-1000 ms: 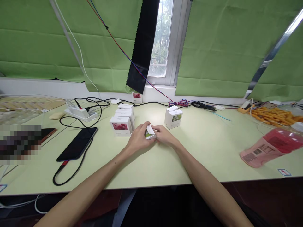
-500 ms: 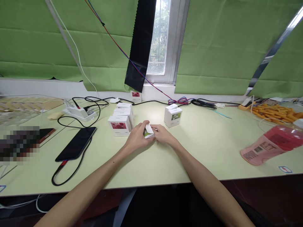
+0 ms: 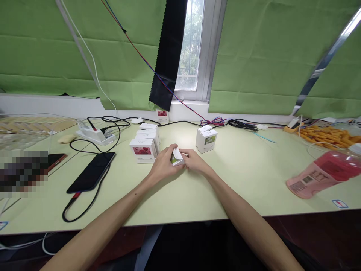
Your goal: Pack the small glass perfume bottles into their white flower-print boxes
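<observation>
A small white box with a green picture (image 3: 176, 157) lies tilted between my hands over the middle of the table. My left hand (image 3: 165, 162) is wrapped round its left side, thumb along the near edge. From the right, my right hand (image 3: 193, 160) pinches the box's right end with bent fingers; part of the fingertips is hidden. Just left of my left hand stands a row of several white boxes, the front one bearing a red picture (image 3: 142, 151). Behind my right hand stand white boxes, the nearest with a green picture (image 3: 207, 141).
On the left lie a black phone (image 3: 91, 173) with its cable and a white power strip (image 3: 97, 136). A pink bottle (image 3: 316, 175) lies at the right, near orange pieces (image 3: 324, 136). Cable bundles (image 3: 242, 123) run along the back, where another red-picture box (image 3: 163, 115) stands.
The camera view shifts very slightly. Both hands keep the same hold on the small box, and the other things stay put.
</observation>
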### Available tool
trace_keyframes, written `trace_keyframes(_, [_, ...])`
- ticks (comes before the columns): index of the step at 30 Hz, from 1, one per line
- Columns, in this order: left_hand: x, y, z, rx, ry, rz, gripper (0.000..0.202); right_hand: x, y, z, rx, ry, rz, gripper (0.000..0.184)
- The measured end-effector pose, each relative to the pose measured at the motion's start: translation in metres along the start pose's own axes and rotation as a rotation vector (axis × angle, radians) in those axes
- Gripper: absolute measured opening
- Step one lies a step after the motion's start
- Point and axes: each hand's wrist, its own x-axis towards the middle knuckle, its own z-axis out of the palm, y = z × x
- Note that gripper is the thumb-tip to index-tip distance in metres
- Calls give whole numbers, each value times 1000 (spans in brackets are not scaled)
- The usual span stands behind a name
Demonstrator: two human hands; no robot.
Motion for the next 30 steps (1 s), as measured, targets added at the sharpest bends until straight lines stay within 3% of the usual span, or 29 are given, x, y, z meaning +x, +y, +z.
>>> trace_keyframes(30, [0, 2, -1, 32, -42, -14, 66, 4, 5, -1, -30, -11, -6, 25])
